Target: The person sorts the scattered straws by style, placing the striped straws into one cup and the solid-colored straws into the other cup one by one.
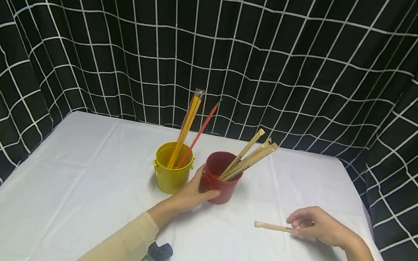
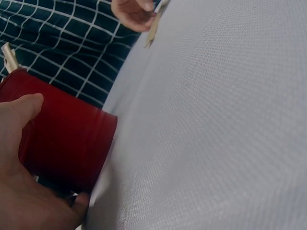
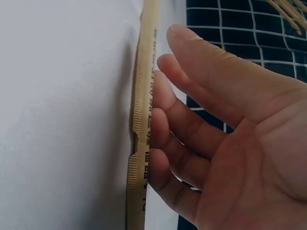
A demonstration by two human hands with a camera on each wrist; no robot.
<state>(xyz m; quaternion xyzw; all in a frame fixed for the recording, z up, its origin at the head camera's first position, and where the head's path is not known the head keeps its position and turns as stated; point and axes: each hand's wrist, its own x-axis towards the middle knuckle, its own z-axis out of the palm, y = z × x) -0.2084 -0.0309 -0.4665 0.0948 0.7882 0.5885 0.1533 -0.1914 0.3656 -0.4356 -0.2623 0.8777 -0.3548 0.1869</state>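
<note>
My left hand (image 1: 192, 192) grips a small red bucket (image 1: 220, 189) from its left side, thumb across the front wall. In the left wrist view, the bucket (image 2: 67, 129) stands on the white cloth with that hand's thumb and fingers around it. Several paper-wrapped straws (image 1: 247, 162) lean out of it to the right. One more wrapped straw (image 1: 273, 226) lies on the cloth beside my right hand (image 1: 323, 227). In the right wrist view, loosely bent fingertips (image 3: 160, 167) are right at this straw (image 3: 144, 105), which bears printed lettering; the thumb stands away from it.
Left of the red bucket stands a yellow bucket (image 1: 171, 177) holding several yellow pencils (image 1: 186, 132) and a thin red stick (image 1: 203, 125) with a dark tip. A white cloth (image 1: 73, 184) covers the table. Black curtains with white grid lines (image 1: 218, 42) enclose the back and sides.
</note>
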